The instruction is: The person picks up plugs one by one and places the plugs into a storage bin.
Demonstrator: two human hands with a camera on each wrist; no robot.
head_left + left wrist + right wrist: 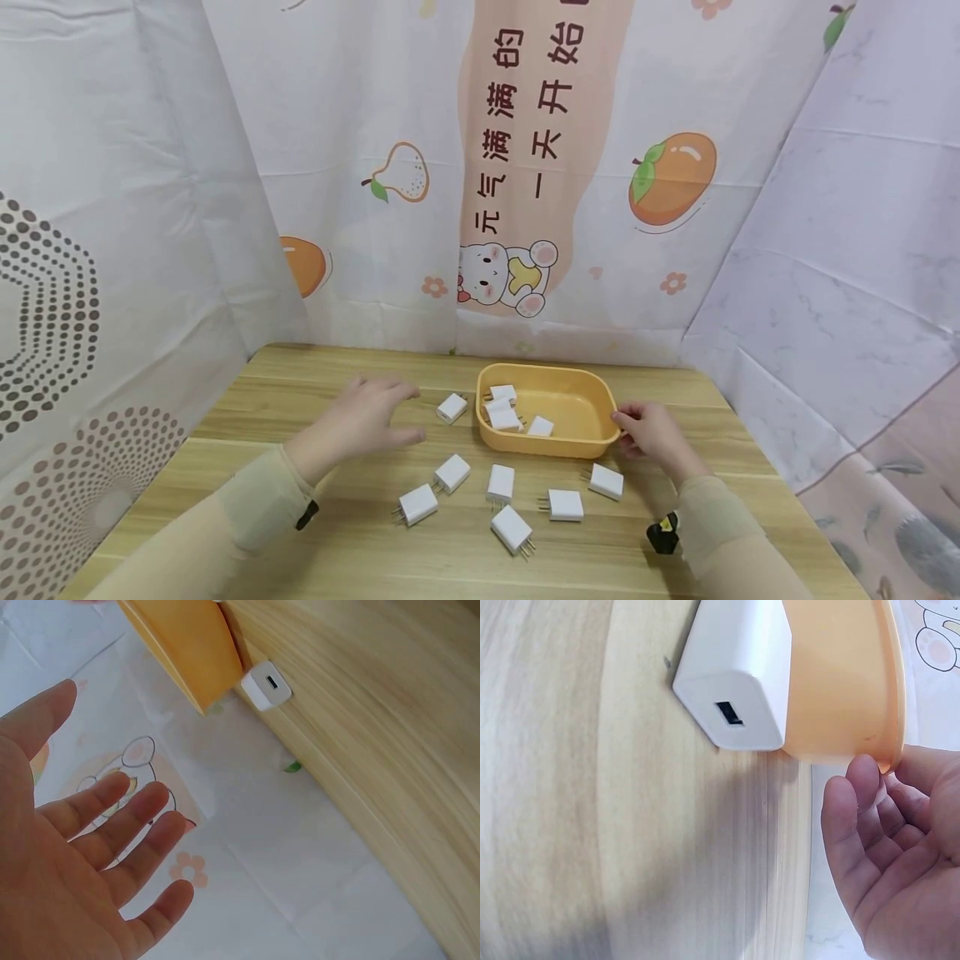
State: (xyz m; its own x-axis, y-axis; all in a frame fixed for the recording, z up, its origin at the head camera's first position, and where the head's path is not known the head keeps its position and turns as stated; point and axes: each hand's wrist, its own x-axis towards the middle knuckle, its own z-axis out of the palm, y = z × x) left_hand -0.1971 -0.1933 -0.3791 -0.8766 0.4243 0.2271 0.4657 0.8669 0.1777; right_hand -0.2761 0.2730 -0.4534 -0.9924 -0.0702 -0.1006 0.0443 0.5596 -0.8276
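We have the left grip (356, 423) wide, near one loose charger (452, 408). Six more chargers (500, 482) lie on the tabletop (337, 554), in front of the tray (577, 408); others sit inside, leftward. Right grip (654, 433) pinches the tray's right rim.

At 12 o'clock, the peach band (522, 125) on the hanging cloth (337, 92) reads, upward, "元气满满的" and "一天开始". One further character is cut off.

right hand (904, 877) at right edge, pinching orange tray (840, 682) by its rim, white charger (739, 667) alongside, contact with tray unclear, dark port (729, 713) facing camera, wood-grain tabletop (630, 810) beneath, pale printed cloth (930, 697) upper right
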